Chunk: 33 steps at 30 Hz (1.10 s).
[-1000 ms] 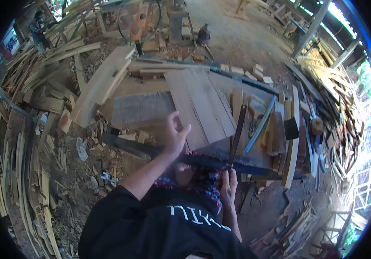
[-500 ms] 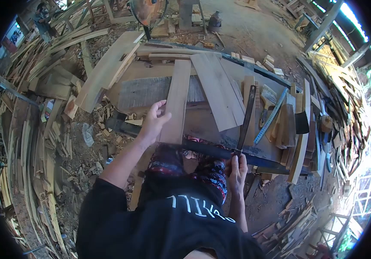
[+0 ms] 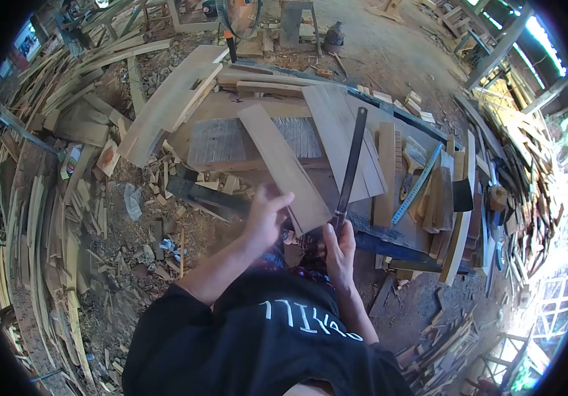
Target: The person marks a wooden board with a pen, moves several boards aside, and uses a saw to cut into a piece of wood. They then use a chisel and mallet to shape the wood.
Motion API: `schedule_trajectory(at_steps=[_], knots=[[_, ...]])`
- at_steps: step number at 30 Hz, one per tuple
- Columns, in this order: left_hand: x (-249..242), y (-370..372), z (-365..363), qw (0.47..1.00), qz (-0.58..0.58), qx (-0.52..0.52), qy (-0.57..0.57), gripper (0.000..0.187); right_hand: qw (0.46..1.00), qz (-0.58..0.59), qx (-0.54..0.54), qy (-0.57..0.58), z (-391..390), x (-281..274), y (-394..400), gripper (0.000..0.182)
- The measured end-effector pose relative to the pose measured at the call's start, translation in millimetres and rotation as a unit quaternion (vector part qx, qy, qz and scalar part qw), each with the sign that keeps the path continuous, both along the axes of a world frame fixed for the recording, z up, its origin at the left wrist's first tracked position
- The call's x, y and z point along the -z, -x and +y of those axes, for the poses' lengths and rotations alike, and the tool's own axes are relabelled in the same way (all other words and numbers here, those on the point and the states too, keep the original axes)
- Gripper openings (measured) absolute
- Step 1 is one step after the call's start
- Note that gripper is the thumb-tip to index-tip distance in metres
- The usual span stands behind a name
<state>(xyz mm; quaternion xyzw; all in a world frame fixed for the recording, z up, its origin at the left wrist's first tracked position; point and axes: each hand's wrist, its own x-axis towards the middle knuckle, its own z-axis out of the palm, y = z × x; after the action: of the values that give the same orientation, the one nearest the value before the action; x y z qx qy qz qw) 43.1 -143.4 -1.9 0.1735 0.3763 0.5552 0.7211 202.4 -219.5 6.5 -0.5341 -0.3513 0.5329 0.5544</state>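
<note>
My left hand (image 3: 265, 216) is closed on a narrow, smooth wooden board (image 3: 282, 165), its thumb at the left edge near the lower end. The board slants over the bench, its far end leaning left. In my right hand (image 3: 340, 249) is a long, narrow dark flat tool (image 3: 354, 158) with a small hole near its tip. It points away from me and slightly right, just right of the board's near end. My fingers cover its grip. Behind the held board lies a rough grey wood block (image 3: 214, 142). A wider pair of boards (image 3: 340, 132) rests to the right.
On the bench's right side are a brush (image 3: 412, 160), a blue-white ruler (image 3: 417, 185) and several wood pieces (image 3: 438, 198). A large board (image 3: 171, 109) lies at the far left. Scrap wood is piled on both sides, and a round fan-like object (image 3: 241, 16) stands beyond the bench.
My left hand has lifted the board and tilted its far end left, its near end swinging right. My right hand has brought the dark tool left, close to the board.
</note>
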Motion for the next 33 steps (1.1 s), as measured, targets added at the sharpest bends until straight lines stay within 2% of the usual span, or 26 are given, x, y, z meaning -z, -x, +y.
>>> schedule_trajectory(at_steps=[2,4,6,7,8,9,10,11,12,14,16,18,19,21,24,28,30,33], knots=[[-0.8,-8.2,-9.1,1.0,-0.003,0.023,0.001,0.041,1.0,-0.02,0.015,0.003,5.0,-4.1,0.7,0.015],[2.9,-6.1,-15.1,0.998,0.026,0.052,-0.013,0.047,0.999,0.007,0.033,-0.018,7.5,-5.9,-0.2,0.024],[0.6,-2.5,-23.7,0.958,0.281,-0.045,-0.024,0.053,0.998,0.012,0.054,-0.028,8.4,-4.1,-5.1,0.026],[10.2,1.5,-21.0,0.922,0.354,-0.109,-0.115,0.051,0.998,-0.002,0.054,-0.043,8.3,-4.4,-9.9,0.026],[11.5,10.9,-18.8,0.922,0.354,-0.103,-0.117,0.051,0.997,-0.016,0.055,-0.056,7.6,-4.4,-14.8,0.027],[-6.2,20.5,-14.1,0.844,0.467,-0.093,-0.245,0.045,0.994,-0.066,0.055,-0.069,7.7,-2.6,-20.2,0.026],[-20.0,27.3,-8.3,0.737,0.563,-0.081,-0.365,0.039,0.994,-0.07,0.052,-0.071,7.2,-5.7,-23.8,0.027],[-26.6,30.3,-0.4,0.699,0.586,-0.063,-0.406,0.037,0.994,-0.058,0.053,-0.075,6.0,-11.4,-25.2,0.027],[-34.9,30.8,9.8,0.698,0.586,-0.061,-0.407,0.037,0.994,-0.046,0.052,-0.08,5.1,-15.4,-25.6,0.027],[-51.0,30.4,29.3,0.537,0.65,-0.033,-0.536,0.041,0.992,-0.058,0.066,-0.095,4.2,-13.3,-26.1,0.027],[-55.8,18.7,33.7,0.517,0.658,-0.006,-0.548,0.045,0.988,-0.071,0.079,-0.111,2.5,-13.6,-24.7,0.027],[-52.6,2.5,35.5,0.446,0.627,0.038,-0.638,0.041,0.987,-0.087,0.09,-0.098,-1.5,-15.1,-21.2,0.026],[-49.4,-4.5,35.8,0.444,0.628,0.036,-0.638,0.041,0.987,-0.086,0.088,-0.101,-2.2,-14.7,-18.9,0.026],[-43.2,-13.9,34.6,0.407,0.593,0.094,-0.688,0.039,0.984,-0.087,0.109,-0.107,-4.5,-13.6,-15.2,0.023],[-43.2,-10.7,36.9,0.425,0.57,0.134,-0.691,0.036,0.984,-0.091,0.109,-0.105,-6.9,-9.3,-16.9,0.023],[-39.2,8.5,53.0,0.402,0.581,0.101,-0.7,0.037,0.988,-0.062,0.106,-0.09,-7.0,-9.3,-19.9,0.021],[-41.9,22.6,66.5,0.375,0.613,0.085,-0.69,0.038,0.983,-0.098,0.102,-0.112,-6.3,-0.5,-26.0,0.021],[-44.2,44.4,90.5,0.336,0.652,0.065,-0.676,0.038,0.983,-0.083,0.115,-0.116,-6.4,-2.9,-25.8,0.02]])
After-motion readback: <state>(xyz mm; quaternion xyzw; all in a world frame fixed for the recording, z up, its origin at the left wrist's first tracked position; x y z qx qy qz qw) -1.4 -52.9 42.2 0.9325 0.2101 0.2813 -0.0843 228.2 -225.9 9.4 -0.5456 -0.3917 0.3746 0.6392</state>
